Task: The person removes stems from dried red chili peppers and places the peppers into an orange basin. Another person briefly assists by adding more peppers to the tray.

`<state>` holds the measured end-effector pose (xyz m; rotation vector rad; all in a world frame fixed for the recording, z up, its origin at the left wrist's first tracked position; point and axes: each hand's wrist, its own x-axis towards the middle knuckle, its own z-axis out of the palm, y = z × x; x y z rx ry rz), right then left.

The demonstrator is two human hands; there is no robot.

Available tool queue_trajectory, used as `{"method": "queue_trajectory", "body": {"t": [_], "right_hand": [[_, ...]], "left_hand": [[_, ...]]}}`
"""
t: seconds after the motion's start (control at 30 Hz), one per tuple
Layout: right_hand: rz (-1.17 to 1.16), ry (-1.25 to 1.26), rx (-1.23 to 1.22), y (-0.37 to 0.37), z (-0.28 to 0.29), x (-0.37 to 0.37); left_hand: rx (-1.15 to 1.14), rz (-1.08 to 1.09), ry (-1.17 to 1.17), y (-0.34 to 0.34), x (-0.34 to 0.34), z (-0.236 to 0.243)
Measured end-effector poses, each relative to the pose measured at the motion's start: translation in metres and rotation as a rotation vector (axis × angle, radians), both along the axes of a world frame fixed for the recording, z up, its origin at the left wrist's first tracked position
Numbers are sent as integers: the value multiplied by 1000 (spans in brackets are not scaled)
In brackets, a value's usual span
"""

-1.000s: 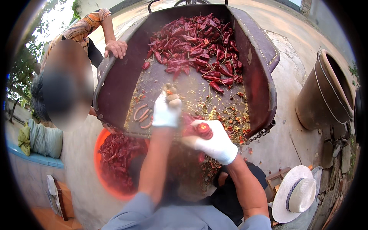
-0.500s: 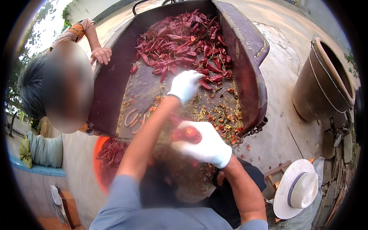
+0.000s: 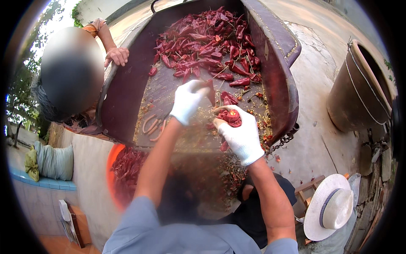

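Over the cart bed, my left hand in a white glove pinches a dried red chili pepper, a little blurred by motion. Just right of it and nearer to me, my gloved right hand is closed around several red chili peppers, with one cut-looking end facing up. Beyond both hands lies a large heap of dried chili peppers. One loose chili rests between the heap and my right hand. Stems, seeds and scraps are scattered on the bed beside that hand.
The dark red cart has raised side walls. A pair of orange-handled pliers or shears lies on its bed. Below stands an orange tub of chilies. Another person's hand grips the left wall. A tall brown barrel and a straw hat are right.
My right hand has moved forward over the cart bed with its chilies. My left hand has drawn back slightly from the heap and now holds a chili. The other person's head has shifted.
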<state>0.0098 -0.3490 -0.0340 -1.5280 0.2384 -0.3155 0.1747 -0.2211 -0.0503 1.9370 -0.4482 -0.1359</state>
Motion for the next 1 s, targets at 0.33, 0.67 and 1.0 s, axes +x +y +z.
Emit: {"method": "queue_trajectory", "body": {"t": [0.33, 0.67, 1.0], "right_hand": [[16, 45, -99, 25, -2, 3], [-83, -50, -418, 32, -1, 4], [128, -26, -274, 28, -8, 6]], "left_hand": [[-42, -38, -242, 37, -110, 20], [25, -156, -173, 64, -105, 24], [-136, -187, -233, 67, -101, 31]]}}
